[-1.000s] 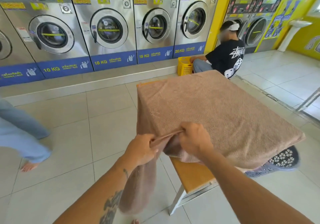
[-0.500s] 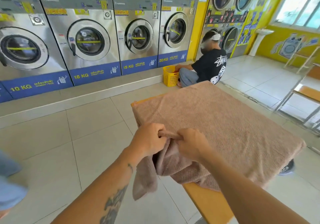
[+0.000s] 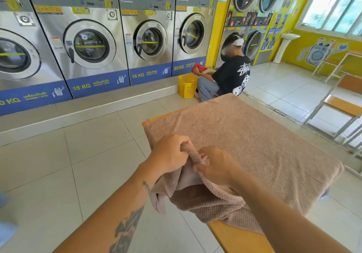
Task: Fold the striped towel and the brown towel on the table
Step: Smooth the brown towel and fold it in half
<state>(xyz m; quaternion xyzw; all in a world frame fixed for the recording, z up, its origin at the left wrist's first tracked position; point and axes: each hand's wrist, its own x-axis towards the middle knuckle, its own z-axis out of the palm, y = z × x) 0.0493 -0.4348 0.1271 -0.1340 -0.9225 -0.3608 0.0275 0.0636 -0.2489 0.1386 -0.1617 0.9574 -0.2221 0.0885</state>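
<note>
A brown towel [image 3: 254,147] lies spread over the wooden table [image 3: 239,237], covering nearly all of its top. My left hand [image 3: 170,154] grips a bunched edge of the towel at the table's near left side. My right hand [image 3: 215,166] pinches the same edge just to the right, the two hands almost touching. Below them a gathered part of the towel hangs over the table's near left corner. No striped towel is in view.
A row of washing machines [image 3: 90,45] lines the far wall. A person in a black shirt [image 3: 233,76] crouches beyond the table beside a yellow basket [image 3: 187,86]. Metal-framed tables [image 3: 340,107] stand at the right. Tiled floor [image 3: 78,164] lies to the left.
Both hands have lifted the hanging part of the brown towel up onto the table's near left side. The person in blue at the left has mostly left the view.
</note>
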